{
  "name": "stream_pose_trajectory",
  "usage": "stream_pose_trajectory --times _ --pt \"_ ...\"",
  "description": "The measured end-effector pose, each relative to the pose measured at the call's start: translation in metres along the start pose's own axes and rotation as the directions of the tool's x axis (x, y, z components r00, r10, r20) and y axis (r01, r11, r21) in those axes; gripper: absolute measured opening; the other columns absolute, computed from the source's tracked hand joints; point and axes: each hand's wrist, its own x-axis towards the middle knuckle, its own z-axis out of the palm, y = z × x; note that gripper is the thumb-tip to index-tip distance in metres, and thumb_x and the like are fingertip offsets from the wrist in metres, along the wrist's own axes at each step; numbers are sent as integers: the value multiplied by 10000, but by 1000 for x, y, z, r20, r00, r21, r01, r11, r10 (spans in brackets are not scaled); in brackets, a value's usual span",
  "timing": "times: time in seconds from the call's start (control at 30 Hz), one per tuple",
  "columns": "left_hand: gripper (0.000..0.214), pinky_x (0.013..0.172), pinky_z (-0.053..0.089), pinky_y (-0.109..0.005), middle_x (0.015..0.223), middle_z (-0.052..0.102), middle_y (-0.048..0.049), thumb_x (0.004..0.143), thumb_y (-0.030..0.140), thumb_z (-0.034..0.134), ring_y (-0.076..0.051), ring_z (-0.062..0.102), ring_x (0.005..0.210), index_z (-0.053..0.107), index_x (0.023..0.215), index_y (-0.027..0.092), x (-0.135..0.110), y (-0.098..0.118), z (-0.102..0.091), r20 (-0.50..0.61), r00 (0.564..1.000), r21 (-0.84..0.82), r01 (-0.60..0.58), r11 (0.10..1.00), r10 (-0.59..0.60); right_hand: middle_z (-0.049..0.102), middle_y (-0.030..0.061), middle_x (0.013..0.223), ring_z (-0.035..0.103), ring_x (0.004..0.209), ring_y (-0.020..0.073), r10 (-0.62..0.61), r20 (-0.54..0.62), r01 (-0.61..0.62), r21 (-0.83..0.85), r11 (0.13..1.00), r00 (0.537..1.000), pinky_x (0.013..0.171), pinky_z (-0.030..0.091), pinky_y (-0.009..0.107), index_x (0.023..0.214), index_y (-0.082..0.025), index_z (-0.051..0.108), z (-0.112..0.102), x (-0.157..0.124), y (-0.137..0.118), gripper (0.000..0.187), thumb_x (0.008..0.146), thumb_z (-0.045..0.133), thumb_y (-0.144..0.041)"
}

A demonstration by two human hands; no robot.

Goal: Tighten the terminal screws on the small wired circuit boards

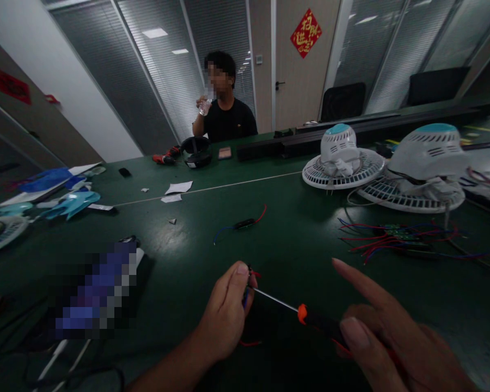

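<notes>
My left hand (228,305) is closed around a small dark part with red and blue wires (250,275), mostly hidden by the fingers. In my right hand (386,332) is a screwdriver (324,326) with a black and orange handle, the index finger stretched out away from it. Its metal shaft points left, and the tip meets the part at my left fingertips. Beyond my hands lies a small dark module (245,224) with one red and one blue wire. A bundle of wired green circuit boards (400,234) rests to the right.
Two white fan housings (343,169) stand at the back right. A blurred-out device (98,294) sits on the left, near blue plastic pieces (73,204). Across the green table (179,283), a person (231,117) drinks from a clear cup. A red power tool (165,157) lies near them.
</notes>
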Motion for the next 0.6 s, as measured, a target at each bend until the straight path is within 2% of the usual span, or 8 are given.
stream_pose_trajectory --times 0.17,0.33,0.5,0.6 --pt "382 460 317 -184 605 409 40 856 481 360 -94 379 524 518 677 183 1 1 0 -2 1000 11 16 1000 -16 573 -95 502 566 396 83 42 -20 -42 0 999 999 398 435 191 1263 -257 383 2 2 -4 369 907 337 -343" --pt "371 462 314 -182 596 408 41 861 471 361 -90 378 522 518 686 184 -1 2 0 18 1000 5 7 1000 -7 521 -88 488 507 352 82 15 -34 -14 28 1000 999 368 402 197 1266 -194 370 3 1 -6 398 880 388 -291" --pt "376 457 313 -182 603 414 38 857 474 364 -90 382 518 525 689 178 -1 3 0 2 1000 38 17 999 -17 562 -60 518 527 374 103 -29 -83 33 38 999 996 381 424 212 1281 -186 359 4 0 -5 444 863 414 -322" --pt "376 465 323 -186 613 424 35 851 480 370 -95 388 526 528 694 178 -1 2 0 -6 1000 33 20 999 -20 587 -47 549 550 400 109 -48 -73 51 34 998 996 393 432 214 1304 -189 331 3 1 -5 460 867 403 -316"
